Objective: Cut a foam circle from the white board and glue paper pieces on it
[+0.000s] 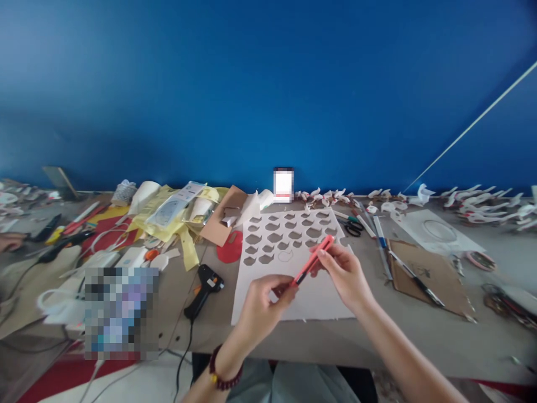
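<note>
Both hands grip a red utility knife (312,261), tilted up to the right above a white sheet. My left hand (268,302) pinches its lower end, where a dark part shows. Fingers of my right hand (342,271) close round the upper part. Whether any blade is out I cannot tell. Beneath lies the white sheet (268,296) with rows of fish-shaped holes cut through it. One more fish outline is drawn on its uncut part, near the knife.
Left of the sheet lies a black glue gun (204,288), its cord running off the table's front edge. A red paper piece (230,247) and cardboard (224,215) are behind it. Scissors (351,226), pens and brown cardboard (428,274) are on the right. White cut-outs line the blue wall.
</note>
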`<state>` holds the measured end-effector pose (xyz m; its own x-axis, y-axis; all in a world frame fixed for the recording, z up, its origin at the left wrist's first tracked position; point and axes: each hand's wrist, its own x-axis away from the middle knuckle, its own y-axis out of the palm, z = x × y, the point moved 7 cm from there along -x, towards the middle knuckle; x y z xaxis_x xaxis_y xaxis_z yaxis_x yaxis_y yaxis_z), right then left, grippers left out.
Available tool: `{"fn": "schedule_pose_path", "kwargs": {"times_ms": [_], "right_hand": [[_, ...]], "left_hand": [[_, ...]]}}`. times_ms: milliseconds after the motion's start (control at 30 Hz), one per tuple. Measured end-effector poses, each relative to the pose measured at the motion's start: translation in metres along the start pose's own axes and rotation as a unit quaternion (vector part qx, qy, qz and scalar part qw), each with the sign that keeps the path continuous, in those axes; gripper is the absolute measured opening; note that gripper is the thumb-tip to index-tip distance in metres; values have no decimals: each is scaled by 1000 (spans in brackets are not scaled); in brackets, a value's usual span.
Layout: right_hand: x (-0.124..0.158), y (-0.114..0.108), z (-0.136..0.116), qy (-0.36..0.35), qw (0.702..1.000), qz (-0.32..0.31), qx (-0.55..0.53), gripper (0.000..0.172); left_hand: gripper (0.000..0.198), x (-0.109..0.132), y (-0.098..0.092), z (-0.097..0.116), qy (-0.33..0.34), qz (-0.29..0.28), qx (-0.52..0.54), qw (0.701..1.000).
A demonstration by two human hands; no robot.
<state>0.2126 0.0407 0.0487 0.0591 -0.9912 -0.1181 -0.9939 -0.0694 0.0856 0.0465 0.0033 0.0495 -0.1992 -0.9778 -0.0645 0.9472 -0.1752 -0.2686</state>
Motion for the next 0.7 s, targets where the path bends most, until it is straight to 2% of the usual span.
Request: {"fn": "schedule_pose_path", "kwargs": {"times_ms": [67, 133, 233, 333, 400, 533, 700], "right_hand": [[4, 16, 6, 7, 999, -42, 3, 30], [10, 33, 16, 36, 996, -85, -8, 29], [20, 52, 33, 105, 984, -100, -107, 30], [26, 62, 44, 149, 963, -77, -211, 33], [28, 62, 49, 156, 956, -54, -243, 32], [29, 53, 56, 145, 965, -6, -220, 33], [32, 45, 58, 133, 978, 15, -159, 35]], "left_hand": [[30, 1, 2, -16, -49, 30, 96, 994], [37, 1, 7, -31, -88, 40, 206, 974], [37, -1, 14, -46, -123, 50, 301, 944], [39, -2, 20, -53, -149, 64, 313, 936], [41, -2, 25, -55, -158, 70, 310, 935], [43, 1, 38, -56, -163, 64, 303, 937], [40, 5, 50, -58, -152, 41, 278, 948]]}}
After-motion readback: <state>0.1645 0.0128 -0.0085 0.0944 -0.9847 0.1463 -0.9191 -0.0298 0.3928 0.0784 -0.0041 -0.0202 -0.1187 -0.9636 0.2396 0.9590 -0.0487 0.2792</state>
